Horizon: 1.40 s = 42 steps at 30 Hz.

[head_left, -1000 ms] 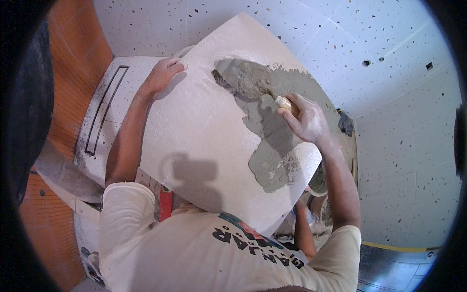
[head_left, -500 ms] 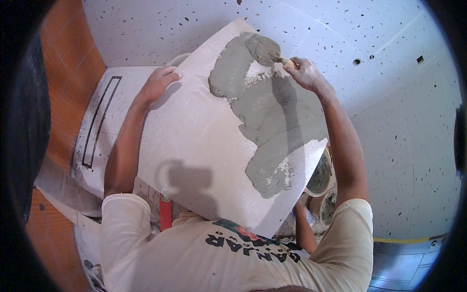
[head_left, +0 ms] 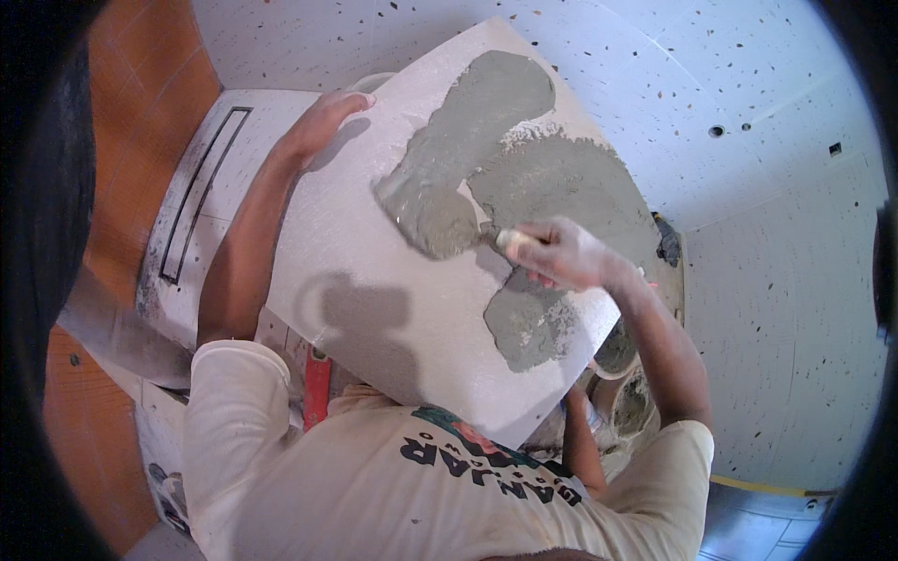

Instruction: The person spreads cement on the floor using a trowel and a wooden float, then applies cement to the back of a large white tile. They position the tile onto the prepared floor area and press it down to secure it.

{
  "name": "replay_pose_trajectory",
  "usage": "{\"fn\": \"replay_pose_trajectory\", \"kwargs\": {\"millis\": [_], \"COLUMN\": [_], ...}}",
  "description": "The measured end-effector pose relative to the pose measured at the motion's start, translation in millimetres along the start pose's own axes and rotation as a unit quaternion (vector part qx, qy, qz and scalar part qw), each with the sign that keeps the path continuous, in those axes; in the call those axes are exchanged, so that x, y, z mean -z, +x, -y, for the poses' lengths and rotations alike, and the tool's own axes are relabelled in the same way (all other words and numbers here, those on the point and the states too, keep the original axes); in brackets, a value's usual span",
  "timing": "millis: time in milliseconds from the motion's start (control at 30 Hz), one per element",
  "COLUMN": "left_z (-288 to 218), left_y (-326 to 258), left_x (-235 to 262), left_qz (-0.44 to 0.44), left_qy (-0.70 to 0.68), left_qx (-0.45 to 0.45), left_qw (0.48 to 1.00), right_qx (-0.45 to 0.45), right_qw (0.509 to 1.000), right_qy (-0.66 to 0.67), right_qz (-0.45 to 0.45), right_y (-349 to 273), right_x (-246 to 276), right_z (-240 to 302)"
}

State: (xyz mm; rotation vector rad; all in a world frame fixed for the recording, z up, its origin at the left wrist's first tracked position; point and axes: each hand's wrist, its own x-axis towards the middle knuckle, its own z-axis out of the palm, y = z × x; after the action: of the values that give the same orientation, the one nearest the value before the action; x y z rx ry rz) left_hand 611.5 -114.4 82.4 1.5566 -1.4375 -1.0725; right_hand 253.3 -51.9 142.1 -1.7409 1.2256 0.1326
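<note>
The right hand [head_left: 566, 254] has its fingers clamped on the pale handle of a trowel [head_left: 444, 227]; the blade, left of those fingers, is blurred and so coated that its outline merges with the grey mortar [head_left: 580, 178]. Mortar lies beyond and around the right fingers in uneven patches on a pale slab [head_left: 383, 220], which spans the space between both hands. The left hand [head_left: 323, 128] clasps the slab's edge, thumb showing; its other fingers are hidden, and what props the slab cannot be seen. Nearer the wearer than the right fingers, a bucket [head_left: 613, 353] is partly covered by slab and forearm, and a bare limb [head_left: 582, 439] is cut off by the shirt [head_left: 281, 486], its owner unclear. A dark object [head_left: 666, 241] right of those fingers is hard to identify.
</note>
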Motion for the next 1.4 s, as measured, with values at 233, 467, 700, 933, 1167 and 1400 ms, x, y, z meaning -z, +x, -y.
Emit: {"fn": "replay_pose_trajectory", "kwargs": {"millis": [233,467,700,933,1167,1400], "left_z": [8.9,-28.9,-8.3,-18.6,-7.0,1.5], "left_y": [-2.9,-15.2,4.7,-10.2,-4.4,1.5], "left_x": [1.6,-1.6,2.8,-4.8,-2.3,-3.2], "left_qz": [0.001,0.064,0.063,-0.024,-0.016,-0.017], "left_qy": [-0.039,-0.052,-0.043,-0.014,-0.019,-0.031], "left_qx": [-0.002,-0.011,-0.035,-0.007,-0.032,-0.019], "left_qw": [0.999,0.997,0.997,1.000,0.999,0.999], "right_qx": [0.143,0.100,0.067,-0.037,-0.075,-0.056], "right_qw": [0.898,0.859,0.867,0.910,0.898,0.900], "right_qy": [-0.341,-0.353,-0.288,-0.155,-0.147,-0.159], "right_qz": [-0.238,-0.359,-0.402,-0.383,-0.408,-0.403], "right_y": [-7.4,48.9,96.9,98.7,62.7,48.4], "right_x": [-8.5,82.5,157.0,186.7,180.1,145.8], "right_z": [26.0,23.5,14.3,21.8,-4.4,-22.0]}}
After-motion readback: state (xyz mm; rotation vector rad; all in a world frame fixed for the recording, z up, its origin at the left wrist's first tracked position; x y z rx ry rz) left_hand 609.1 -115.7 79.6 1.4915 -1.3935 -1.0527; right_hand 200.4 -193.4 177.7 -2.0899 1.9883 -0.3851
